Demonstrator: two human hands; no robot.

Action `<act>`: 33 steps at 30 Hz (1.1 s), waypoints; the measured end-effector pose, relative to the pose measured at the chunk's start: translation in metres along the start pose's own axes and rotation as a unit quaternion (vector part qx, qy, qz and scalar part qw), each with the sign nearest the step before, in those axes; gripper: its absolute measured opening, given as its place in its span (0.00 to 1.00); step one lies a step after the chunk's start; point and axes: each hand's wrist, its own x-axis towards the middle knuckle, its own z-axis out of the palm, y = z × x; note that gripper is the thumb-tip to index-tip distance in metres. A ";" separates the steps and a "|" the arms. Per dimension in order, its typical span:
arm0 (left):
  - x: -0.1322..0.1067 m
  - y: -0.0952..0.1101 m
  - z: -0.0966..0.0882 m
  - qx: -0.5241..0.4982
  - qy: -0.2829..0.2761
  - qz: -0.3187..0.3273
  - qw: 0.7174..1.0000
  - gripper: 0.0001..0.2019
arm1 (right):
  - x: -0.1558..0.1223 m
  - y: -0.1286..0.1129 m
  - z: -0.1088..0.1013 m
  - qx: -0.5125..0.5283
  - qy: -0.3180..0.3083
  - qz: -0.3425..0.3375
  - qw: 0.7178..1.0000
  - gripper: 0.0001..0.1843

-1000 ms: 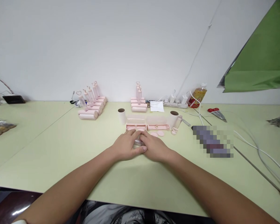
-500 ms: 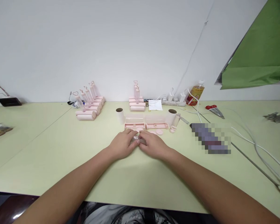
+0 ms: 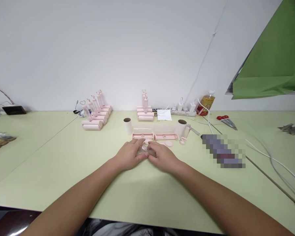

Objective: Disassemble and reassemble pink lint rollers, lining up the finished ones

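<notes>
My left hand (image 3: 129, 156) and my right hand (image 3: 163, 157) meet at the middle of the pale green table (image 3: 64, 164). Between their fingertips they pinch a small clear plastic piece (image 3: 146, 149), partly hidden by the fingers. Just beyond lie two pink open cases (image 3: 154, 135), a few pink round caps (image 3: 167, 143) and a small heart-topped handle (image 3: 183, 140). Two cardboard-core paper rolls stand upright, one on the left (image 3: 128, 126), one on the right (image 3: 181, 127).
Rows of assembled pink rollers stand at the back left (image 3: 96, 114) and back centre (image 3: 145, 111). A power strip (image 3: 184, 110), a bottle of yellow liquid (image 3: 206, 102), red-handled scissors (image 3: 225, 120) and white cables (image 3: 272, 157) lie to the right. A green cloth (image 3: 272, 65) hangs above.
Both hands stay together on the clear piece, with fingers shifting slightly; my left thumb no longer lies across the right hand. The view has tilted a little.
</notes>
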 end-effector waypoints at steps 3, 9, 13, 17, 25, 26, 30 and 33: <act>-0.002 0.000 -0.004 -0.015 0.012 -0.002 1.000 0.29 | -0.001 0.000 0.003 0.017 0.028 0.003 0.999 0.03; -0.003 -0.007 -0.015 -0.014 0.066 -0.019 0.998 0.30 | -0.004 0.004 0.004 0.010 0.096 0.038 0.995 0.12; -0.003 -0.008 -0.016 0.005 0.090 0.031 0.995 0.26 | -0.005 0.004 0.000 0.010 0.074 0.009 0.997 0.13; -0.005 0.002 -0.015 0.025 0.090 0.143 0.985 0.17 | -0.011 -0.005 -0.006 0.042 0.044 -0.023 0.998 0.15; -0.004 -0.011 -0.021 -0.042 0.190 0.151 0.969 0.10 | -0.014 -0.003 -0.032 0.327 0.056 0.089 0.939 0.15; -0.004 -0.014 -0.021 -0.054 0.204 0.142 0.967 0.10 | -0.013 -0.002 -0.034 0.379 0.050 0.120 0.916 0.15; -0.003 -0.018 -0.020 -0.038 0.181 0.112 0.976 0.11 | -0.012 -0.006 -0.033 0.548 -0.028 0.202 0.811 0.18; -0.003 -0.012 -0.020 0.003 0.151 0.104 0.983 0.13 | -0.015 -0.012 -0.026 0.584 -0.067 0.217 0.780 0.20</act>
